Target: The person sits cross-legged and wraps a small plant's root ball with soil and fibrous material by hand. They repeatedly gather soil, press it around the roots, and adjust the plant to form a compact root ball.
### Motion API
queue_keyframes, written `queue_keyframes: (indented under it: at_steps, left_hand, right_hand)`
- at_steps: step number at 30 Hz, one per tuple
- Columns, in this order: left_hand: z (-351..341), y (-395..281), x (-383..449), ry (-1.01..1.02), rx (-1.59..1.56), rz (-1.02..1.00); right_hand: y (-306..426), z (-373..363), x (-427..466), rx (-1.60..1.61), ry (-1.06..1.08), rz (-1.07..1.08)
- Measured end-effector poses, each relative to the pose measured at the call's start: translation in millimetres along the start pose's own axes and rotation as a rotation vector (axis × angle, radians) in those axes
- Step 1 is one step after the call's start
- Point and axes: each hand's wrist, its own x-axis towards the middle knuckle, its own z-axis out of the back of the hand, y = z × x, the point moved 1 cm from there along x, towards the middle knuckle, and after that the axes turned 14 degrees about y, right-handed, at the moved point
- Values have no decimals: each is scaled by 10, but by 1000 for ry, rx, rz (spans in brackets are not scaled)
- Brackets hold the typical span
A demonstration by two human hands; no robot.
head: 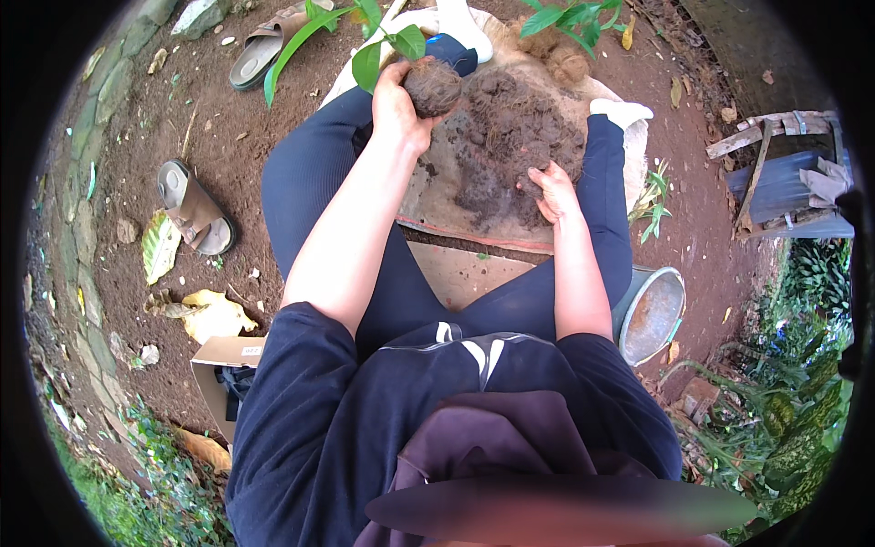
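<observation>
My left hand [400,113] cups a round ball of dark soil wrapped in brown fibre [433,87], held above the left side of the sacking cloth [431,188]. Broad green leaves [369,65] show just beyond it; whether their stem comes out of the ball is hidden. A heap of dark, damp soil mixed with fibre [516,123] covers the middle of the cloth. At the heap's near right edge, my right hand [557,191] reaches into the soil with curled fingers. Its fingertips are partly hidden, so what it grips is unclear.
Clumps of dry brown fibre [569,66] and another leafy plant [571,24] are at the cloth's far edge. A metal bucket [653,318] lies tipped by my right knee. Brown sandals [195,208] and a cardboard box [229,352] sit to the left on bare earth.
</observation>
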Motion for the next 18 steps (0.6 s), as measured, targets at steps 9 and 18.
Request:
queue_keyframes:
  at_steps: [9, 18]
  left_hand:
    - [53, 26, 15, 9, 19, -15]
    - [38, 43, 4, 27, 62, 11]
  right_hand:
    - [337, -256, -114, -484, -74, 110]
    - [201, -208, -77, -735, -23, -209]
